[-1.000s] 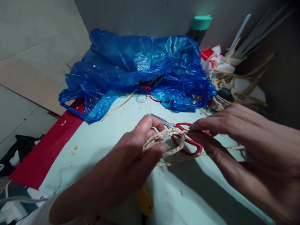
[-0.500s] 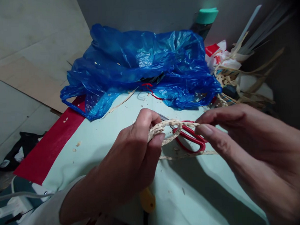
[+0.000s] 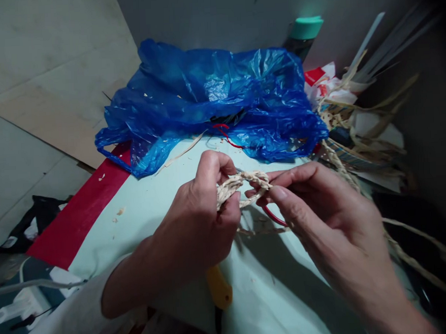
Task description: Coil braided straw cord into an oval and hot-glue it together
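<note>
Between both hands is a looped, braided cord of pale straw-like fibre [image 3: 229, 186]. My left hand [image 3: 206, 212] pinches its bundled loops between thumb and curled fingers. At the loop's right side, my right hand [image 3: 317, 212] grips the cord between thumb and fingertips. Behind and below my fingers lies a pair of red-handled scissors [image 3: 274, 217], mostly hidden. A length of the same cord [image 3: 263, 231] runs across the table under the hands. Near my left wrist rests a yellow-handled tool [image 3: 220, 288], whose kind I cannot make out.
A crumpled blue plastic bag [image 3: 212, 98] spreads over the back of the pale green tabletop [image 3: 143, 205]. Behind it stands a bottle with a green lid [image 3: 305, 28]. Fibre scraps and strips [image 3: 376, 126] pile up at the right. Power plugs [image 3: 25, 303] sit at lower left.
My right hand has moved left, closer to my left hand, and now covers more of the scissors. The held loop is drawn in and rounder.
</note>
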`<state>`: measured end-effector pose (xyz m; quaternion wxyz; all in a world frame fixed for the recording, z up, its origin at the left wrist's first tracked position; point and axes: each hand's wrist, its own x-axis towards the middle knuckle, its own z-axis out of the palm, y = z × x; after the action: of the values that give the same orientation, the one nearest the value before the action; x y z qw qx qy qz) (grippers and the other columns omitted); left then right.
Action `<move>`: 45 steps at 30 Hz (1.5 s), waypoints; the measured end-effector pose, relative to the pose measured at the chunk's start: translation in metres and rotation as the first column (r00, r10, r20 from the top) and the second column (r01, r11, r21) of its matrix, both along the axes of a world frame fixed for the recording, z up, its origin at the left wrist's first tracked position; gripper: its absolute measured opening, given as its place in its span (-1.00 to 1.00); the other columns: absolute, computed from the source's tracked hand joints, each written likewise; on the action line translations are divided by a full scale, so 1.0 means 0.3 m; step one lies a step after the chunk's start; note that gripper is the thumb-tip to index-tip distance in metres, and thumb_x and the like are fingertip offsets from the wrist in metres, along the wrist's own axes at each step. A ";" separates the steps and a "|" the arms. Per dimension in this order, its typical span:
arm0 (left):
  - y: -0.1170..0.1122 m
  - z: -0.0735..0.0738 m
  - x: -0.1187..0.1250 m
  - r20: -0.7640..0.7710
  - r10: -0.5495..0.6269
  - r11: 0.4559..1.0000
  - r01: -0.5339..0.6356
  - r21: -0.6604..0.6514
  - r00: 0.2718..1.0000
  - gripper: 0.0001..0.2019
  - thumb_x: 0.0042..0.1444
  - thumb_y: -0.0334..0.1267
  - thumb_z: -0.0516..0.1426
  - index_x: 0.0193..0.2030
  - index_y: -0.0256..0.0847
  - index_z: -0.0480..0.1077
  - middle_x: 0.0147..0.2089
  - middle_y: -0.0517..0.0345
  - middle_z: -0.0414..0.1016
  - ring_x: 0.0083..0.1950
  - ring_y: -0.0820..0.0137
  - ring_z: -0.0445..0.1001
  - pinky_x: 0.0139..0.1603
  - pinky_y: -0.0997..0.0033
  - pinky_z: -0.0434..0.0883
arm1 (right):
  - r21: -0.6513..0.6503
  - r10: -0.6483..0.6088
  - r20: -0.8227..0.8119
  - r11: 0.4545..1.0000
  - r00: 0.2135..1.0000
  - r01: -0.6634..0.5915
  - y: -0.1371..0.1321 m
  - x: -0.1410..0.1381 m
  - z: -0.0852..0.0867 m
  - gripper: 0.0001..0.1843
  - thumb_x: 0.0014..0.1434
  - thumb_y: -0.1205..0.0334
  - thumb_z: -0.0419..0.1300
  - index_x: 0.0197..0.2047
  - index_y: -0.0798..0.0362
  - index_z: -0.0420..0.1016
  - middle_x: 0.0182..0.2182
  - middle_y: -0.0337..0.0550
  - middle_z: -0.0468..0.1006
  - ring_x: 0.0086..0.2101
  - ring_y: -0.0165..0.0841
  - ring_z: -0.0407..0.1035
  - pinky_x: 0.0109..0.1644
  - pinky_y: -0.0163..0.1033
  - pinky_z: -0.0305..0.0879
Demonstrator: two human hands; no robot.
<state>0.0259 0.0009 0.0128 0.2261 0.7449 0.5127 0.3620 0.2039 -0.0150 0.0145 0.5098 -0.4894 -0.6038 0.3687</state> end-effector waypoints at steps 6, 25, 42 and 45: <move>-0.012 0.003 -0.007 -0.082 -0.031 0.977 0.047 0.207 0.996 -0.78 0.25 -0.43 0.12 -0.05 -0.08 0.22 -0.26 0.35 0.43 -0.37 0.53 0.48 -0.28 0.54 0.43 | 0.009 -0.042 -0.039 0.999 0.998 0.043 0.003 0.001 0.000 -0.92 0.25 0.26 0.31 -0.30 0.01 0.50 -0.40 -0.24 0.58 -0.46 -0.45 0.45 -0.48 -0.42 0.37; -0.008 0.031 -0.005 -0.185 0.016 0.984 0.017 0.179 0.983 -0.85 0.36 -0.46 0.02 -0.13 -0.16 0.37 -0.19 0.28 0.43 -0.17 0.51 0.45 -0.10 0.54 0.34 | 0.314 -0.090 0.464 0.947 0.881 -0.068 -0.002 0.078 0.022 -0.92 0.35 0.25 0.21 -0.20 0.03 0.50 -0.16 -0.22 0.57 -0.24 -0.43 0.44 -0.16 -0.34 0.33; -0.016 0.032 -0.011 -0.216 -0.056 0.984 0.090 0.153 0.975 -0.80 0.38 -0.44 -0.01 -0.11 -0.06 0.38 -0.18 0.23 0.44 -0.17 0.38 0.43 -0.13 0.37 0.37 | 0.341 -0.116 0.538 0.936 0.835 -0.090 -0.026 0.059 0.044 -0.81 0.35 0.37 0.11 -0.34 0.06 0.41 -0.39 -0.18 0.45 -0.42 -0.41 0.32 -0.37 -0.25 0.26; -0.014 0.032 -0.009 -0.224 -0.048 0.983 0.085 0.160 0.974 -0.80 0.38 -0.43 -0.01 -0.09 -0.06 0.38 -0.19 0.22 0.44 -0.17 0.37 0.43 -0.12 0.37 0.38 | 0.355 -0.145 0.569 0.931 0.810 -0.083 -0.025 0.058 0.046 -0.80 0.33 0.40 0.10 -0.34 0.06 0.42 -0.40 -0.18 0.44 -0.43 -0.39 0.31 -0.34 -0.21 0.25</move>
<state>0.0231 -0.0033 0.0224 0.1166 0.8135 0.4768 0.3120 0.2214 -0.0226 0.0282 0.3864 -0.4860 -0.7805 0.0733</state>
